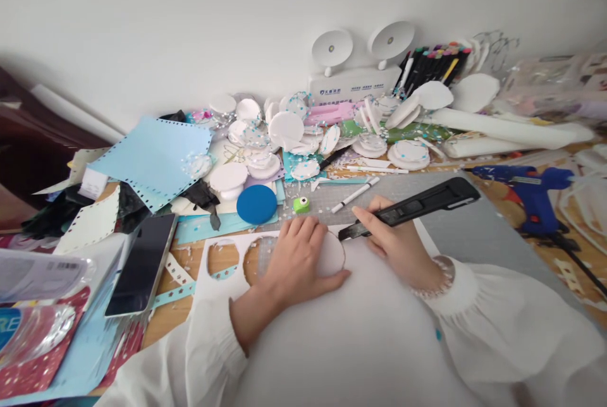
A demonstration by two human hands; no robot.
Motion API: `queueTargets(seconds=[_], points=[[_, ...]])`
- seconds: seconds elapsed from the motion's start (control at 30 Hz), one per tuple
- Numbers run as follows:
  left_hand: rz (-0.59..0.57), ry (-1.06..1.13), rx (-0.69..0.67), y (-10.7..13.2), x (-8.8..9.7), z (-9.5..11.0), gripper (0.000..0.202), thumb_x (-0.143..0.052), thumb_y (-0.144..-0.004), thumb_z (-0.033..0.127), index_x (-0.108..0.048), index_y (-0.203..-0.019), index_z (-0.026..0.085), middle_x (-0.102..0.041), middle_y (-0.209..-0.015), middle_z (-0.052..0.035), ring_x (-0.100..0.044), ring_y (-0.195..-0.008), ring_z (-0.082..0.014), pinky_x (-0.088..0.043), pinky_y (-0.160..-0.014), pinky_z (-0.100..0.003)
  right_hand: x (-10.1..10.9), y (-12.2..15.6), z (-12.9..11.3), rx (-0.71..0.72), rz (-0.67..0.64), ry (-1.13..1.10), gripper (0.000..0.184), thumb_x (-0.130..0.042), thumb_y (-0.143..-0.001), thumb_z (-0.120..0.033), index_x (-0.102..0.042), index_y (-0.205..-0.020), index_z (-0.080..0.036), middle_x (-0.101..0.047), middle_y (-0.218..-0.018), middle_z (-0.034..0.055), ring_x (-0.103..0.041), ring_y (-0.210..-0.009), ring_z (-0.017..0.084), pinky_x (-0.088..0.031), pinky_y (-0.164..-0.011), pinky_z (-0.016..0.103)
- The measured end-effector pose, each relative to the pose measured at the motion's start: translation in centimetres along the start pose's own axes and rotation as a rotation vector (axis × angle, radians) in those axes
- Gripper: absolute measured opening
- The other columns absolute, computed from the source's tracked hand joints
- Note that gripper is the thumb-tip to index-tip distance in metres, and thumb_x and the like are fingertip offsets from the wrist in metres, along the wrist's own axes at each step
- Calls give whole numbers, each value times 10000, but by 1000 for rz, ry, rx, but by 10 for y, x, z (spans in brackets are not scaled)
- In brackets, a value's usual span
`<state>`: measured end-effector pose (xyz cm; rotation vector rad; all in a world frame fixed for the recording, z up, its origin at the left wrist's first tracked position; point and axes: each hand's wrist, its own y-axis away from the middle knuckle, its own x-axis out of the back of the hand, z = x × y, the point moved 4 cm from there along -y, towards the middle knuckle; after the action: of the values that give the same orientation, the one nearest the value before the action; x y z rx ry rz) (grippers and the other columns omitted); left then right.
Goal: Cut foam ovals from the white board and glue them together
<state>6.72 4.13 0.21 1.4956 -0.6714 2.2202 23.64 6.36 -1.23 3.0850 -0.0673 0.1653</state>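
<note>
The hands sat close together, the nearer left hand point(303, 249) spread flat over part of a white circle point(332, 256), the right hand point(398, 246) gripping a knife point(417, 206) slanted leftward to that circle's rim.

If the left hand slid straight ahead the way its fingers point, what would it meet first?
Likely the green craft punch, just ahead of the left hand, though depth is unclear.
</note>
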Motion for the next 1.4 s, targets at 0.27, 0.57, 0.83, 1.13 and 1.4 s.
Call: queueTargets(seconds=[0.27,0.57,0.83,1.13,1.4], points=[[20,71,-49,-1,0,-6,766,-700,-632,649,-541,-1144,101,-516,-1080,-145,-435,-980,-311,-393,-905,-487,5,-2,-10,81,13,154,263,-656,-799,-402,-515,-659,-230,-472,-564,-51,-434,-512,128,-336,-510,268],[34,151,-130,0,3,-11,736,-700,-648,655,-496,-1130,137,-538,-1134,-147,-450,-1011,-311,-366,-919,-485,11,-2,-14,75,4,215,340,-551,-829,-370,-410,-553,-231,-380,-518,-43,-416,-526,142,-328,-520,282],[133,281,-95,4,18,-11,546,-742,-634,464,-449,-1018,209,-566,-931,-40,-505,-865,-234,-389,-796,-388,6,1,-10,-23,-110,154,350,-575,-806,-402,-408,-552,-228,-329,-486,-65,-315,-428,102,-216,-422,272],[-20,341,-83,9,20,-22,730,-693,-741,365,-337,-1349,174,-491,-1311,-146,-461,-1232,-286,-383,-1029,-422,10,-2,4,-146,-2,-68,273,-638,-799,-466,-530,-730,-225,-331,-415,-103,-276,-341,73,-164,-356,224],[-6,210,-11,34,33,-50,532,-617,-825,272,-429,-1316,190,-531,-1289,-133,-500,-1189,-268,-422,-1016,-438,11,-2,-1,20,23,-6,277,-574,-884,-485,-594,-1029,-250,-466,-532,-70,-416,-454,103,-349,-439,220]])
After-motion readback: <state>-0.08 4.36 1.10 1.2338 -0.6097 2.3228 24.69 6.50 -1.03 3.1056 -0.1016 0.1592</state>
